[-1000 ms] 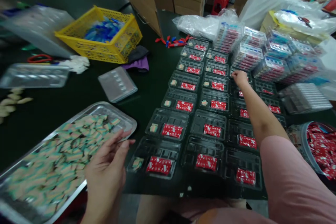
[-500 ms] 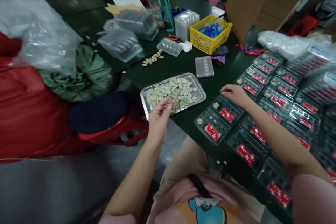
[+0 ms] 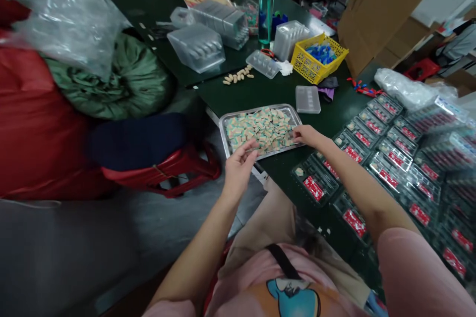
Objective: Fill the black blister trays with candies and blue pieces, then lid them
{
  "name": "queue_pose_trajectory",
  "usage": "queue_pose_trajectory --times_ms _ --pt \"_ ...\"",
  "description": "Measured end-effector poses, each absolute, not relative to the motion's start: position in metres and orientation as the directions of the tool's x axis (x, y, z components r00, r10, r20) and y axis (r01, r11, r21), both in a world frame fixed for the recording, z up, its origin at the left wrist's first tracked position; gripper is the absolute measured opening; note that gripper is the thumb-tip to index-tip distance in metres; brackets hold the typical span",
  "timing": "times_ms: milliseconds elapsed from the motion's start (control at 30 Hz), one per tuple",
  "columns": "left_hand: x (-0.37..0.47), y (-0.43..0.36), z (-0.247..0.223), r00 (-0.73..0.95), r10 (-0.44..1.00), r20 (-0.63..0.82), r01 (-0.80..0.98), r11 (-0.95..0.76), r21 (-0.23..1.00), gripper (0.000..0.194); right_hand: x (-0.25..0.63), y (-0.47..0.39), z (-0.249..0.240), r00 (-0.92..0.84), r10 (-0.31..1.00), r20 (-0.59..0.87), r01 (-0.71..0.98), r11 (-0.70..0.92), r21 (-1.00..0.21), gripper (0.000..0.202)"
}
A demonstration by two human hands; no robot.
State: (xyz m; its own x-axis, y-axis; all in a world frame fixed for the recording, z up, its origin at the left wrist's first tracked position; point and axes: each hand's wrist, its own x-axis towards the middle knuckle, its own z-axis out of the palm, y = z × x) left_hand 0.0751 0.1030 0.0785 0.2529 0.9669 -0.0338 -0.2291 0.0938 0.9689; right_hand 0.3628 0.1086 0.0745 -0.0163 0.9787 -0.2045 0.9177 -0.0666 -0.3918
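Observation:
A metal tray on the dark green table holds a heap of small beige and teal pieces. Over the tray's near edge is my left hand, its thumb and forefinger close together; whatever lies between them is too small to make out. My right hand reaches to the tray's right end, with bent fingertips at the pieces; what they hold, if anything, is hidden. Below my right forearm lie clear plastic packs with red dotted cards, and the nearest one has a small beige piece in it.
Behind the tray are a clear case, peanut-shaped pieces, a yellow basket of blue items and a green bottle. Stacked packs stand at the right. A red stool and bags are at the left.
My right hand has moved left from the packs to the tray's right end. The view has shifted, and my left hand stays by the tray's near edge.

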Motion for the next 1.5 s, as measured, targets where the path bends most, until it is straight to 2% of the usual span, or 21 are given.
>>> queue_pose_trajectory --times_ms 133,267,367,467,600,667,733,800,933,1033,1167,1400,1500 --pt "0.074 0.108 0.076 0.249 0.967 -0.049 -0.249 0.113 0.962 0.041 0.373 0.110 0.081 0.092 0.989 -0.114 0.897 -0.131 -0.421 0.003" --pt "0.074 0.111 0.075 0.266 0.963 -0.050 -0.256 0.120 0.959 0.040 0.378 0.128 0.082 0.166 0.977 -0.138 0.932 -0.201 -0.302 0.002" --pt "0.074 0.113 0.076 0.280 0.959 -0.051 -0.251 0.124 0.960 0.039 0.376 0.141 0.079 0.156 0.972 -0.178 0.955 -0.195 -0.224 0.010" --pt "0.074 0.113 0.075 0.279 0.959 -0.051 -0.240 0.121 0.963 0.039 0.375 0.147 0.074 0.123 0.977 -0.172 0.964 -0.159 -0.213 0.020" --pt "0.075 0.113 0.075 0.282 0.958 -0.056 -0.234 0.125 0.964 0.038 0.376 0.143 0.074 0.085 0.982 -0.168 0.973 -0.118 -0.199 0.007" --pt "0.079 0.114 0.076 0.288 0.956 -0.049 -0.225 0.118 0.967 0.037 0.377 0.136 0.078 0.079 0.985 -0.155 0.971 -0.111 -0.210 0.010" --pt "0.088 0.116 0.076 0.309 0.950 -0.034 -0.206 0.102 0.973 0.034 0.375 0.127 0.084 0.087 0.989 -0.123 0.958 -0.117 -0.262 0.012" --pt "0.102 0.120 0.076 0.353 0.935 -0.030 -0.166 0.094 0.982 0.034 0.370 0.117 0.092 0.094 0.992 -0.080 0.918 -0.118 -0.378 0.012" --pt "0.137 0.130 0.074 0.424 0.902 -0.082 -0.135 0.152 0.979 0.039 0.351 0.100 0.109 0.079 0.997 -0.024 0.727 -0.074 -0.683 0.018" --pt "0.156 0.133 0.072 0.413 0.901 -0.131 -0.172 0.219 0.960 0.031 0.337 0.094 0.114 0.077 0.997 -0.004 0.590 -0.049 -0.806 0.024" --pt "0.165 0.134 0.070 0.376 0.913 -0.159 -0.185 0.243 0.952 0.021 0.331 0.093 0.109 0.093 0.996 0.002 0.505 -0.046 -0.862 0.025" --pt "0.163 0.138 0.065 0.362 0.921 -0.142 -0.184 0.220 0.958 0.025 0.327 0.093 0.100 0.065 0.998 -0.007 0.415 -0.034 -0.909 0.024" --pt "0.161 0.137 0.069 0.389 0.910 -0.141 -0.205 0.235 0.950 0.027 0.331 0.091 0.102 0.044 0.999 -0.009 0.456 -0.028 -0.890 0.024"
